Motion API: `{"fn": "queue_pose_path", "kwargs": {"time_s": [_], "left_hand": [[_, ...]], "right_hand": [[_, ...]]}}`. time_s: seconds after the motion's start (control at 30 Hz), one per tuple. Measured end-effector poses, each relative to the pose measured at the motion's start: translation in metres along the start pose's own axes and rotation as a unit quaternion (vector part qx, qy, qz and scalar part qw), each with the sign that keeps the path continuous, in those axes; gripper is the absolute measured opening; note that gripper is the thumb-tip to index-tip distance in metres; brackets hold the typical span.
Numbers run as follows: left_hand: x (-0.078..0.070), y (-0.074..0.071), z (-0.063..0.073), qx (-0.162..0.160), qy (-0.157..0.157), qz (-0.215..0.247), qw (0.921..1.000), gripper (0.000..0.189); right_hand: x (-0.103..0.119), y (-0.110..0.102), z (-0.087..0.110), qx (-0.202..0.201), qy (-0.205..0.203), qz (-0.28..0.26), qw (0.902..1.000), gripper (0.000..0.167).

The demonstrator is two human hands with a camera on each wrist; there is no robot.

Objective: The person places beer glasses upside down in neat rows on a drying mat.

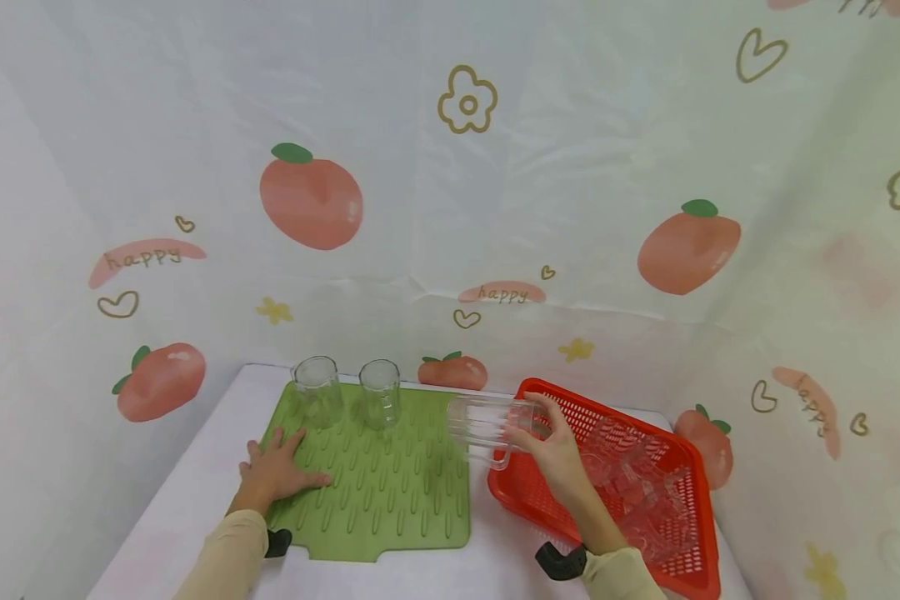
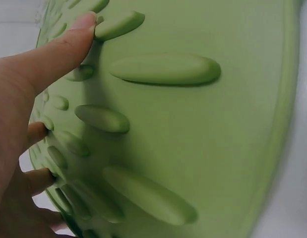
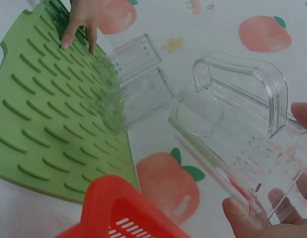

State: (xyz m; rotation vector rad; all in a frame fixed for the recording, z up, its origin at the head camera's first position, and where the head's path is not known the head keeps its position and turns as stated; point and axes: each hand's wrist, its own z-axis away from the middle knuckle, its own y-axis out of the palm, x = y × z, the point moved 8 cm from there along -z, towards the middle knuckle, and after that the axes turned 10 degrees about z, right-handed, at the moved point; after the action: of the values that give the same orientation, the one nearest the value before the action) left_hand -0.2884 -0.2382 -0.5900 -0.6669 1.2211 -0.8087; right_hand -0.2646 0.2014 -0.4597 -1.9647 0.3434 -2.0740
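A clear mug (image 1: 487, 423) lies on its side in the grip of my right hand (image 1: 551, 446), its handle pointing down in the head view. It hangs between the green drying mat (image 1: 427, 525) and the red basket's near-left rim. My left hand (image 1: 273, 473) rests with spread fingers on the mat's left edge; its thumb (image 2: 64, 52) touches a raised ridge in the left wrist view. Two clear mugs, one at the back left (image 1: 318, 396) and one beside it (image 1: 380, 396), stand on the mat's far part.
The red perforated basket (image 1: 708, 533) sits on the right side of the table, with several clear mugs (image 1: 637, 479) piled inside. A white cloth (image 1: 420, 167) printed with fruit hangs behind the table. The table's surface (image 1: 172, 500) shows left of the mat.
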Motion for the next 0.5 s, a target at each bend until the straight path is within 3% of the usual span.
{"fn": "queue_pose_path", "kwargs": {"time_s": [0.23, 0.5], "left_hand": [[-0.005, -0.001, -0.002, 0.011, -0.006, 0.019, 0.9997, 0.122], [0.001, 0.002, 0.001, 0.018, -0.015, 0.034, 0.9991, 0.122]], "right_hand": [[0.003, 0.011, -0.003, 0.006, -0.012, -0.014, 0.9998, 0.063], [0.002, 0.032, -0.008, 0.025, -0.024, -0.028, 0.999, 0.063]]}}
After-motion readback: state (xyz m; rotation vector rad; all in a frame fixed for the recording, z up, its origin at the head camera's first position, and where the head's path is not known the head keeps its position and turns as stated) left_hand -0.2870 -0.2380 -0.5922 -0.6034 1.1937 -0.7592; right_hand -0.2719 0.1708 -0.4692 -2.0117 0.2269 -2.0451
